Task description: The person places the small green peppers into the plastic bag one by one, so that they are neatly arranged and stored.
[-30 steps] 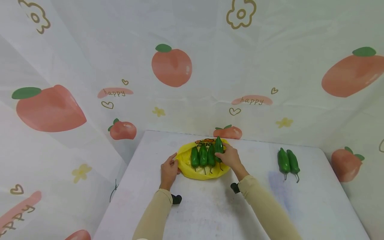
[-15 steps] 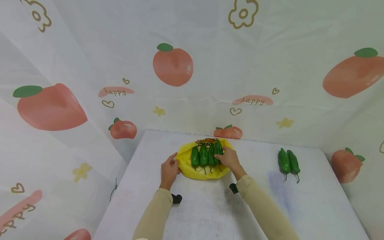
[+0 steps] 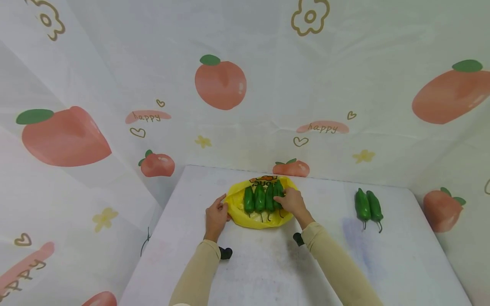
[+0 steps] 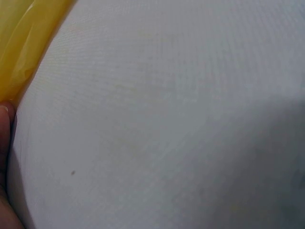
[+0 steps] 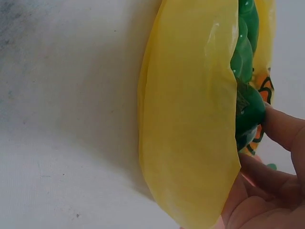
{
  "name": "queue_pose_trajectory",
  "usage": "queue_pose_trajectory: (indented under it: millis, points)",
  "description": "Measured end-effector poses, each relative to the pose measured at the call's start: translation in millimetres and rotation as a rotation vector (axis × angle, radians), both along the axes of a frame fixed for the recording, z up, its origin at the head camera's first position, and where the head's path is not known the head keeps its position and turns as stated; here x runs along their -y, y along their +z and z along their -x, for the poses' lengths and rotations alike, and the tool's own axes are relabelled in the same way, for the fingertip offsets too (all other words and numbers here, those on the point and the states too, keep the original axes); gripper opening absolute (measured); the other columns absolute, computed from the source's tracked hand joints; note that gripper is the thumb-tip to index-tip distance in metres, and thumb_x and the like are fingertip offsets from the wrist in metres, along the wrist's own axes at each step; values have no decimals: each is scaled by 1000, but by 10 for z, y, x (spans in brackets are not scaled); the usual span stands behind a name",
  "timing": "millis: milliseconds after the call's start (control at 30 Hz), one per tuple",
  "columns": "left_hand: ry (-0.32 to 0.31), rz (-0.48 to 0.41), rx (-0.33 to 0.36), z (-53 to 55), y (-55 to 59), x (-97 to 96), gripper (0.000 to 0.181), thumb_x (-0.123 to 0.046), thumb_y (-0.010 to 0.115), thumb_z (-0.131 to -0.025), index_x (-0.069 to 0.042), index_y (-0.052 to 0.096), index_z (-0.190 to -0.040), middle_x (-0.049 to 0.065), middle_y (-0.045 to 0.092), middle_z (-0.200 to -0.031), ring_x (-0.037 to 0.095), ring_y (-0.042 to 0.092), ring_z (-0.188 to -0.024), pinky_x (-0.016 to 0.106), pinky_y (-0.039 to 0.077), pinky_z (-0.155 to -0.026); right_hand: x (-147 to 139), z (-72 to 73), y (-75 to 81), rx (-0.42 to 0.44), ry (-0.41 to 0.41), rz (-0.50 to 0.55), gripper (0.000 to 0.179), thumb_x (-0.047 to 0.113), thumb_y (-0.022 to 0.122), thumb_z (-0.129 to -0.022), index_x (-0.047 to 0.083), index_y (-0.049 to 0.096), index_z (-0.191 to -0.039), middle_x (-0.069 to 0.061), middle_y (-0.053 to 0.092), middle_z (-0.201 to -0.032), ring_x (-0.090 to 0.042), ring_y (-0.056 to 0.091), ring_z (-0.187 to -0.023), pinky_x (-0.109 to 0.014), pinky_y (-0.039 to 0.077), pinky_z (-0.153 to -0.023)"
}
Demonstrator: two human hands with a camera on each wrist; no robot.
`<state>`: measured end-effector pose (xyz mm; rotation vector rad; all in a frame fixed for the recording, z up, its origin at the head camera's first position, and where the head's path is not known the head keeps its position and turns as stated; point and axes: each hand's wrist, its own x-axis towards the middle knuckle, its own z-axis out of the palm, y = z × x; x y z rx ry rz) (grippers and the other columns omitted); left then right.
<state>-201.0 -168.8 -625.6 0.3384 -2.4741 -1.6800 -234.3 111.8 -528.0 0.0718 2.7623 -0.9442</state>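
A yellow plastic bag (image 3: 238,216) lies with its mouth spread on the table, printed lettering on its far side. Several green peppers sit side by side in it, stems toward the person. My left hand (image 3: 216,217) pinches the bag's left edge; in the left wrist view only a bit of that hand and the bag's yellow film (image 4: 24,43) show. At the bag's right side, my right hand (image 3: 294,201) grips the rightmost green pepper (image 3: 278,188) between thumb and fingers. The right wrist view shows this pepper (image 5: 252,112) inside the bag's rim, partly hidden by the film.
Two more green peppers (image 3: 367,206) lie together on the right of the white table (image 3: 264,267). A fruit-printed white cloth (image 3: 252,140) hangs behind the table. Dark wrist-worn pieces (image 3: 226,253) show by both sleeves.
The right hand has lowered the rightmost pepper into the bag beside the others, and it still grips it. The left hand has stayed at the bag's edge.
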Motion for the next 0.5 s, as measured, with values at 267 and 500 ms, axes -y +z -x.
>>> queue_pose_trajectory:
  millis: [267,500]
  points:
    - [5,2,11,7,-26,2,41,-25,56,-101,-26,63,-141,9,73,-95,18,65,-57,27,59,-58,13,-8,10,-13,30,12,53,29,69,-97,-7,60,-136,-25,65,-135,-37,67,-118,-47,58,-96]
    - [0,-1,20,18,-38,12,40,-26,56,-101,-28,62,-141,9,74,-96,18,65,-58,27,60,-58,-39,-23,-29,-111,74,58,59,30,67,-98,-4,53,-144,-23,58,-144,-41,56,-134,-54,48,-112]
